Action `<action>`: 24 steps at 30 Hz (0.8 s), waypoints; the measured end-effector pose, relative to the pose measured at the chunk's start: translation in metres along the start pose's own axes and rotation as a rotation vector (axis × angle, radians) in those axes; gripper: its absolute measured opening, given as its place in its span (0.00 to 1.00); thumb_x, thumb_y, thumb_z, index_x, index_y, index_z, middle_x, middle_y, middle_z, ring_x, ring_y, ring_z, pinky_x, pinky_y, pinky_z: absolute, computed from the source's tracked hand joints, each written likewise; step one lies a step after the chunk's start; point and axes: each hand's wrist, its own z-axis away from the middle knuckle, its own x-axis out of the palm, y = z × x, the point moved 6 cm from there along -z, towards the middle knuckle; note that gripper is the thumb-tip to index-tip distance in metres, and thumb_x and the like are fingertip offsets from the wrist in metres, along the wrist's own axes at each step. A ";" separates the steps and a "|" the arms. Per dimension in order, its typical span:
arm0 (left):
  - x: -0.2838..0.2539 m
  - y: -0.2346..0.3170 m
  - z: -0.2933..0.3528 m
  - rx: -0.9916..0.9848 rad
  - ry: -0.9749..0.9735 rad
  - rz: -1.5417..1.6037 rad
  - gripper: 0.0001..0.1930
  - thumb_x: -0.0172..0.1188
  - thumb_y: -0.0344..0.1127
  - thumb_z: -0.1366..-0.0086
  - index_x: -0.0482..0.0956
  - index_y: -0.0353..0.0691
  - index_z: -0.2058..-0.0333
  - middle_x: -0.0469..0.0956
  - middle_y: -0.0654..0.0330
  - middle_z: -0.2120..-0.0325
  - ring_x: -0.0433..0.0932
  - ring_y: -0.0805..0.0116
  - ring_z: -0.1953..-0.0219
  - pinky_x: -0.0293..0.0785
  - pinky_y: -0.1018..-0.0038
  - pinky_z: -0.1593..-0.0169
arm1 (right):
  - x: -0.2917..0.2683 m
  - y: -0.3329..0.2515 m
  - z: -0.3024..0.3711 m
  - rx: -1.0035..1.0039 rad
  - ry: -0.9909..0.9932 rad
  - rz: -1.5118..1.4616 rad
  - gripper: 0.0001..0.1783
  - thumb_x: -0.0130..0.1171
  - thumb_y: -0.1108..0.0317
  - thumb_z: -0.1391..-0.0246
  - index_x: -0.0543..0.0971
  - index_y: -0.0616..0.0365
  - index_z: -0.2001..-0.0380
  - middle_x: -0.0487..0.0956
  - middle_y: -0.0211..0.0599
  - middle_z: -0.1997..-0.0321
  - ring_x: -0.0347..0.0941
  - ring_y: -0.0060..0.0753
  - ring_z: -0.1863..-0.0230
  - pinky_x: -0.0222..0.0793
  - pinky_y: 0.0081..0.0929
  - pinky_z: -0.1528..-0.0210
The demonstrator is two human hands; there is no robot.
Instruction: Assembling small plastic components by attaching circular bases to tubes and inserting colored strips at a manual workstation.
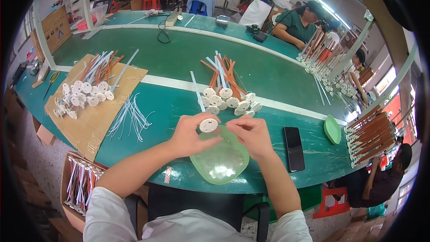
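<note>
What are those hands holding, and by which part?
The left hand holds a white disc near its rim; whether the right hand pinches anything can't be told.

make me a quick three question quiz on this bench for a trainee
1. True or false: the black phone lies to the right of the larger green dish.
2. Which holds the white disc? A) left hand B) right hand C) neither
3. Fill in: the left pile of disc-ended strips lies on a flat sheet of ____.

Key: 1 true; 2 A; 3 cardboard.
</note>
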 end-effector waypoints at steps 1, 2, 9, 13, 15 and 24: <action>-0.001 0.002 0.000 0.008 0.019 0.006 0.20 0.77 0.29 0.49 0.81 0.39 0.57 0.85 0.59 0.65 0.86 0.70 0.62 0.80 0.74 0.56 | 0.002 -0.002 0.001 0.001 -0.002 -0.001 0.05 0.66 0.75 0.42 0.87 0.63 0.64 0.83 0.29 0.68 0.73 0.17 0.73 0.67 0.15 0.72; -0.001 0.001 0.000 0.006 0.020 0.004 0.20 0.77 0.29 0.49 0.81 0.39 0.57 0.85 0.59 0.65 0.86 0.70 0.62 0.80 0.74 0.56 | 0.005 -0.002 0.001 0.047 -0.031 -0.050 0.04 0.65 0.75 0.41 0.86 0.63 0.63 0.83 0.30 0.68 0.73 0.17 0.73 0.67 0.16 0.72; 0.003 0.005 0.002 0.031 -0.034 0.080 0.21 0.76 0.27 0.49 0.80 0.37 0.56 0.84 0.58 0.63 0.84 0.71 0.60 0.80 0.75 0.55 | 0.018 0.003 0.004 0.085 -0.116 -0.129 0.08 0.66 0.68 0.39 0.86 0.63 0.62 0.86 0.32 0.67 0.72 0.14 0.73 0.68 0.16 0.71; 0.004 0.005 0.003 0.045 -0.041 0.134 0.19 0.74 0.26 0.46 0.80 0.37 0.56 0.84 0.58 0.63 0.83 0.72 0.61 0.79 0.76 0.56 | 0.018 -0.002 0.006 0.010 -0.079 -0.047 0.09 0.67 0.67 0.39 0.86 0.62 0.64 0.85 0.30 0.71 0.72 0.13 0.74 0.67 0.15 0.71; 0.005 0.002 0.004 0.001 -0.006 0.168 0.17 0.74 0.27 0.46 0.81 0.37 0.58 0.84 0.57 0.65 0.84 0.71 0.62 0.79 0.75 0.57 | 0.018 -0.005 0.008 -0.026 -0.043 0.059 0.09 0.68 0.65 0.41 0.87 0.62 0.66 0.85 0.29 0.73 0.71 0.12 0.76 0.65 0.15 0.73; -0.003 -0.001 0.002 -0.047 0.080 0.069 0.10 0.70 0.28 0.43 0.83 0.36 0.62 0.85 0.58 0.68 0.84 0.72 0.67 0.78 0.75 0.61 | 0.022 -0.011 0.010 -0.254 0.032 0.342 0.07 0.68 0.71 0.43 0.86 0.63 0.64 0.83 0.29 0.72 0.75 0.14 0.73 0.69 0.16 0.71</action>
